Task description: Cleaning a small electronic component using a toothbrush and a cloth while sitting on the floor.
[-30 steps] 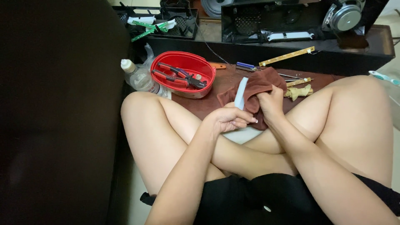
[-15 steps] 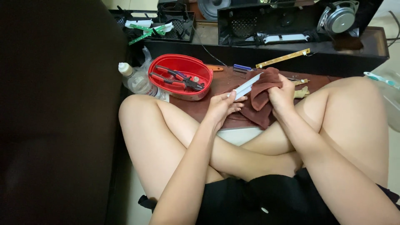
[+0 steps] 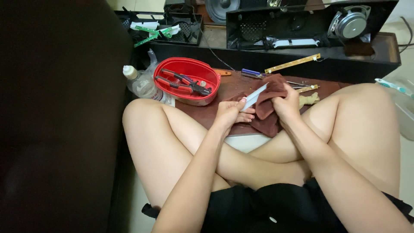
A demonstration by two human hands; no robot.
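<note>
The left hand (image 3: 230, 114) is gripping a thin white strip (image 3: 254, 96), while the right hand (image 3: 288, 103) is pressing a brown cloth (image 3: 269, 101) around its upper end. A red tub (image 3: 186, 80) holding pliers (image 3: 183, 83) is sitting just left of them.

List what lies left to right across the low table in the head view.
Clear plastic bottle → red tub holding pliers → left hand → white strip → brown cloth → right hand.

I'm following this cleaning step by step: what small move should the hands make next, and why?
Probably slide the brown cloth along the white strip toward its free tip. The left hand grips the strip's lower end, and the right hand presses the cloth against its upper part, so a wiping stroke seems the natural follow-on.
</note>
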